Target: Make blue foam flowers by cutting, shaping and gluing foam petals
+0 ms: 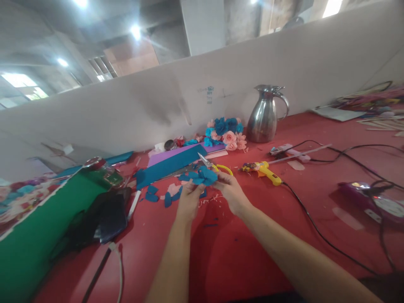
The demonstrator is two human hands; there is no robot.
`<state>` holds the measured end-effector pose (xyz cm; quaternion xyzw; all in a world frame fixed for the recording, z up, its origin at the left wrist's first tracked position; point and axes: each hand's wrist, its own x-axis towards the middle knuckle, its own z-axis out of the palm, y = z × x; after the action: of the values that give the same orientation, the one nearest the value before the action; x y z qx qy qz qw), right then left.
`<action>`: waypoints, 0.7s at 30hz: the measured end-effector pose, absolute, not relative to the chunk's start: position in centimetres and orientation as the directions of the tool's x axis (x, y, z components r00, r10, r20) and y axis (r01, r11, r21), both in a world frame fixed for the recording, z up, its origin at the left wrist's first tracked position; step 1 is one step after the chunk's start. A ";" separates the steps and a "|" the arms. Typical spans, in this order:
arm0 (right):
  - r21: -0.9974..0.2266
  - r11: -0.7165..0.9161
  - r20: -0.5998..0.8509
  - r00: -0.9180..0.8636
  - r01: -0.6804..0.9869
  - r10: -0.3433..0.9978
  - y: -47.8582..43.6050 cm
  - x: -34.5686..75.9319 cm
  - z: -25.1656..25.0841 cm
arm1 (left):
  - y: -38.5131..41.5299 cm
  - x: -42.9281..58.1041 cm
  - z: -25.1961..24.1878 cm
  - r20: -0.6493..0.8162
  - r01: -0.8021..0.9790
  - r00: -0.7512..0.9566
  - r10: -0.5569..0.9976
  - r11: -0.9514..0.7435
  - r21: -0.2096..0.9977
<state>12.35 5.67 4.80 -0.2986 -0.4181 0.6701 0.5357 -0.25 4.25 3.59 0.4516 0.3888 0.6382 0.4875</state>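
A blue paper flower (204,176) is held up over the red table between my two hands. My left hand (188,201) pinches it from below on the left. My right hand (232,192) has its fingers closed at the flower's right edge. Just behind the flower are scissors (205,161) with yellow handles, which look to lie on the table close to my right fingers. Loose blue petals (152,193) and a pink paper piece (173,189) lie to the left of my hands. Blue paper sheet (172,166) lies behind them.
A yellow glue gun (267,171) with a cord lies to the right. Finished pink and blue flowers (229,138) and a metal jug (263,115) stand at the back. A green box (75,202) and a black bag (110,214) are left; a purple power device (372,202) is right.
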 end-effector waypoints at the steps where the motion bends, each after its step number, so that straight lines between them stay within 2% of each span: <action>1: -0.873 -0.072 0.046 -0.227 -0.483 0.973 5.9 12.5 4.8 | 4.2 -0.2 3.6 0.194 -0.269 -0.105 0.975 -0.215 0.939; 4: -0.828 -0.124 -0.005 -0.214 -0.547 0.977 6.4 12.9 4.5 | 4.1 -0.1 3.5 0.152 -0.278 -0.101 0.983 -0.175 0.944; 9: -0.757 -0.241 -0.072 -0.289 -0.607 0.955 6.7 13.1 4.4 | 4.0 -0.3 3.0 0.117 -0.252 -0.090 0.989 -0.136 0.958; 12: -0.795 -0.224 -0.062 -0.292 -0.564 0.955 6.5 13.2 4.5 | 4.2 -0.4 2.8 0.127 -0.272 -0.080 0.989 -0.144 0.951; 15: -0.836 -0.173 -0.023 -0.283 -0.521 0.959 6.3 13.1 4.6 | 4.2 -0.2 2.9 0.070 -0.318 -0.071 0.995 -0.089 0.944; 18: -0.829 -0.155 0.002 -0.280 -0.537 0.960 6.2 13.0 4.8 | 4.0 0.1 3.5 0.029 -0.393 -0.099 0.995 -0.066 0.917; 21: -0.816 -0.159 -0.034 -0.228 -0.556 0.973 6.1 13.0 5.1 | 3.7 0.3 4.1 0.068 -0.444 -0.119 0.990 -0.115 0.889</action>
<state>12.96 6.10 5.05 -0.2971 -0.3507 0.7008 0.5456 0.33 3.72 4.11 0.3681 0.3713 0.6495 0.5521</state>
